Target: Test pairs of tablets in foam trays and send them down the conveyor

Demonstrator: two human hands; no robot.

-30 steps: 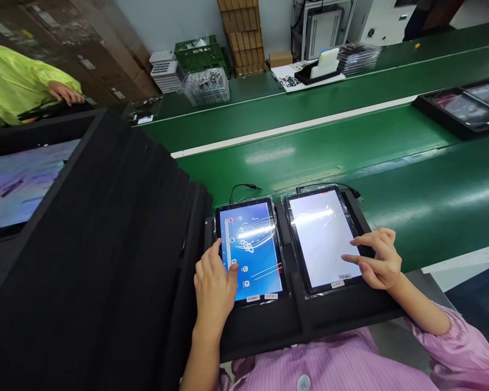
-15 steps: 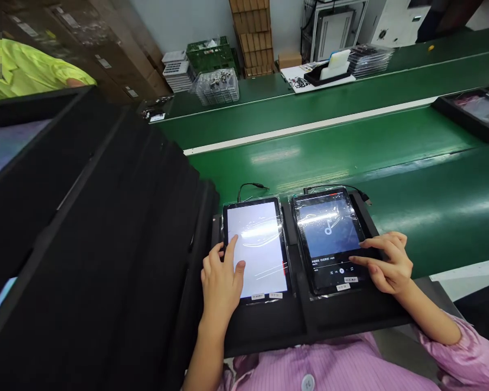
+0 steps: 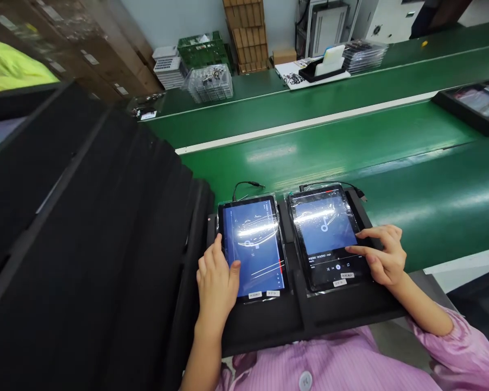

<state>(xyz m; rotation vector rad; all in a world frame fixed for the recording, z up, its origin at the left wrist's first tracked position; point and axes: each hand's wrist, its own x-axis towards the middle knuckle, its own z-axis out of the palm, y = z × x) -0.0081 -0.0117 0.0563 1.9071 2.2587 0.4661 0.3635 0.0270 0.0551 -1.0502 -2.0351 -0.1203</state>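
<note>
Two film-wrapped tablets lie side by side in a black foam tray (image 3: 264, 326). My left hand (image 3: 216, 274) rests at the left edge of the left tablet (image 3: 254, 244), thumb apart from the fingers, holding nothing. A blue screen turned sideways shows on that tablet. Over the lower right of the right tablet (image 3: 323, 225) is my right hand (image 3: 385, 255), fingers apart, the index fingertip at the screen. That screen shows a music note above player controls. A short black cable runs from the top of each tablet.
Stacked black trays (image 3: 118, 233) rise close on my left. Beyond the tablets runs a green conveyor belt (image 3: 244, 168), with another black tray (image 3: 472, 111) at the far right. A person in a yellow top (image 3: 12, 65) is at the upper left.
The left tablet's screen has gone from white to a blue player screen. My left index finger has moved off the screen to the tablet's left edge. The right hand has hardly moved.
</note>
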